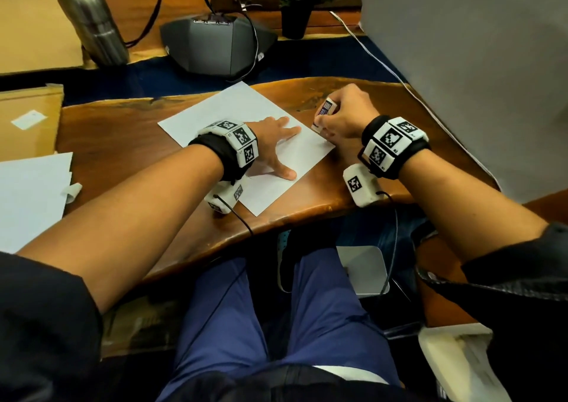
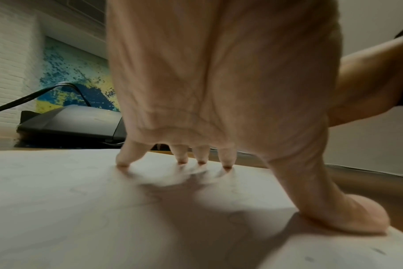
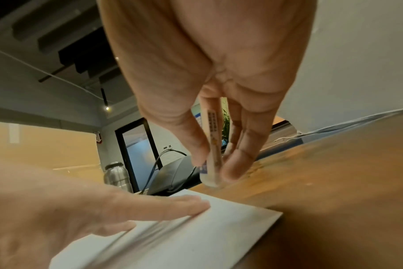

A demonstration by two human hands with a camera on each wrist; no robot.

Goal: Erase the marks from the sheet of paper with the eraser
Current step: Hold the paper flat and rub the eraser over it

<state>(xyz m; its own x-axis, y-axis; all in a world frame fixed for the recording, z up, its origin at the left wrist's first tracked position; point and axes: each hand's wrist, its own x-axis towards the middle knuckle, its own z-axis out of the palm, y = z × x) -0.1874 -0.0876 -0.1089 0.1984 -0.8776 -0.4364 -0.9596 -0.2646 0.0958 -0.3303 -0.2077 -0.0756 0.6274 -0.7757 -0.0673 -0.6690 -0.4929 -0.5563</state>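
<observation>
The right hand [image 1: 344,119] pinches the eraser [image 1: 323,113] upright, just off the sheet of paper [image 1: 239,106] at its right edge. The left hand [image 1: 273,146] presses flat on the sheet, fingers spread. Rubbing near that unpinned edge could crumple or tear it.

From my head view the room is dim and warm, with the sheet of paper [image 1: 246,131] the brightest patch and my lap nearly black. Straight lines bow toward the frame edges. In the left wrist view the left hand [image 2: 219,81] is soft and close, casting a broad grey shadow onto the paper. In the right wrist view the eraser [image 3: 213,145] and the paper edge smear with motion blur; a small ceiling lamp [image 3: 107,108] glints.
</observation>
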